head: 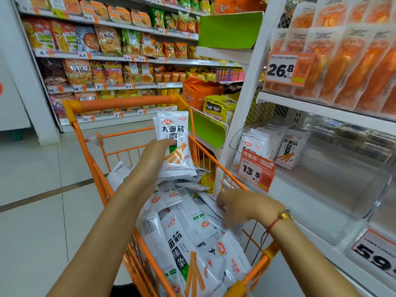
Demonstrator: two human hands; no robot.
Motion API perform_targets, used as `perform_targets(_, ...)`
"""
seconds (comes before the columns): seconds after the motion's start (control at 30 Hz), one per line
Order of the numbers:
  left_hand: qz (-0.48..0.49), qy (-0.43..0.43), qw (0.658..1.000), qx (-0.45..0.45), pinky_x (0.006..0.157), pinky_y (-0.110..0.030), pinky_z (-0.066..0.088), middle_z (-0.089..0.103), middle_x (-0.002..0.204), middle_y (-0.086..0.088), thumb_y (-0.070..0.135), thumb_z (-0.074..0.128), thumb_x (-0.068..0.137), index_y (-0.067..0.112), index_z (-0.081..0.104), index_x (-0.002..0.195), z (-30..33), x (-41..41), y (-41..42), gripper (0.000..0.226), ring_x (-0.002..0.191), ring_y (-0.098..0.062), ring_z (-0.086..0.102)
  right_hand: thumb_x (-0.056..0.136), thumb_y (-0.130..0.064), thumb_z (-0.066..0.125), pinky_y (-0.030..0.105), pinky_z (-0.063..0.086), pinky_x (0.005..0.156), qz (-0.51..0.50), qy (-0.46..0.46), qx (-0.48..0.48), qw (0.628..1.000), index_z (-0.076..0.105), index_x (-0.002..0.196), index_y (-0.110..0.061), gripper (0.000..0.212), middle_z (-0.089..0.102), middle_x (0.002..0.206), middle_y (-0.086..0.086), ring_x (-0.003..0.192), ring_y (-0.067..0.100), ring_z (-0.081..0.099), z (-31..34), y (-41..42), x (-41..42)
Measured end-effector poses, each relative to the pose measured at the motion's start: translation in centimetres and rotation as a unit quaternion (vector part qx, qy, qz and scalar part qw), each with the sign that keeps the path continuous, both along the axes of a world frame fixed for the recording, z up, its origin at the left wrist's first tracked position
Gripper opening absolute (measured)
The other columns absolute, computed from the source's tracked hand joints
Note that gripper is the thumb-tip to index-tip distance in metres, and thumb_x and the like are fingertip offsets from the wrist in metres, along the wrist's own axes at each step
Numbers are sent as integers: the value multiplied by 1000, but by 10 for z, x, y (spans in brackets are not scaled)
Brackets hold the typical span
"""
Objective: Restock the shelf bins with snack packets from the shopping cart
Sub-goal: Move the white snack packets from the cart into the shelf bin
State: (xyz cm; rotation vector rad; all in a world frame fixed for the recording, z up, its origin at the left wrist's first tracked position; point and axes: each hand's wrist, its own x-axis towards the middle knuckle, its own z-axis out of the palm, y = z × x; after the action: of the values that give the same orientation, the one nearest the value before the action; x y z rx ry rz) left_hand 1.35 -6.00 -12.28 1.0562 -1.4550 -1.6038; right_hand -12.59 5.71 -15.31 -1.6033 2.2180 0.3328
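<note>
An orange shopping cart stands in front of me, filled with several white snack packets. My left hand grips a stack of the same white packets upright above the cart's far end. My right hand reaches down among the packets at the cart's right side, blurred; its fingers are curled on the packets' edges, but the grip is unclear. On the right a clear plastic shelf bin holds a few matching packets standing at its left end.
A 13.5 price tag hangs on the bin's front edge. Above it a shelf carries orange packets behind a 26.8 tag. A 59 tag sits lower right. Snack shelves line the aisle's far side, with tiled floor on the left.
</note>
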Motion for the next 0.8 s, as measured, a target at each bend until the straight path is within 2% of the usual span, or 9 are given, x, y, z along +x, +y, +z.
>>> perform_targets(0.07,7,10,1000,6,106,-52,39,57,125,-18,23,51,95,5,50,134,-2,0,-1,43,111,-35,55,84,-9,67,31,42,60,17,-13,93,995,25,144,-9,74,51,132,16,80,22,51,-9,-2,0)
perform_targets(0.13,4,19,1000,12,107,-53,38,52,135,-17,25,51,94,7,48,137,-2,-1,-1,47,120,-36,51,82,-5,69,34,46,74,22,-40,66,997,13,151,-18,89,41,143,12,101,27,55,-9,0,-4)
perform_targets(0.2,2,32,999,17,108,-52,36,46,142,-18,26,51,93,8,47,139,-2,-1,-1,50,126,-38,47,84,-4,66,30,43,86,49,-38,2,998,27,148,-21,77,41,145,5,121,25,50,-7,2,-9)
perform_targets(0.33,2,14,1000,8,106,-51,38,51,136,-20,23,51,94,3,48,135,-3,-4,-4,46,122,-39,51,91,-21,59,28,48,94,125,-116,-49,984,60,127,-19,36,62,127,-2,108,15,60,5,10,-18)
perform_targets(0.43,-1,-23,1000,-18,99,-47,45,58,126,-19,18,50,96,4,48,133,-2,-6,-4,40,110,-37,58,98,-32,49,18,49,81,104,-231,-128,959,64,97,-33,15,65,89,-22,84,-9,60,31,24,-30)
perform_targets(0.5,-27,-53,997,-40,77,-35,50,62,112,-15,16,49,97,7,49,129,-2,-6,-1,34,88,-32,62,100,-23,41,4,45,66,25,-355,-211,911,56,105,-35,19,64,81,-27,72,-18,59,48,32,-38)
perform_targets(0.6,-92,-101,989,-60,63,-26,42,59,104,-13,12,48,97,11,51,126,-4,-7,10,29,71,-25,57,98,-19,44,12,45,45,-4,-425,-302,853,60,100,-22,17,68,63,-7,52,3,59,58,37,-44)
perform_targets(0.7,-123,-152,980,-42,63,-21,39,59,100,-10,9,48,96,14,50,119,-8,-29,7,23,73,-19,52,85,-28,58,19,47,42,-6,-435,-418,797,66,98,-14,20,69,69,11,52,17,60,52,28,-41)
perform_targets(0.8,-140,-214,967,-12,50,-16,36,53,84,-6,8,48,97,10,49,105,-17,-52,-3,9,66,-14,41,84,-22,67,20,44,39,-48,-414,-525,742,69,94,-13,13,69,61,8,44,16,59,42,16,-35)
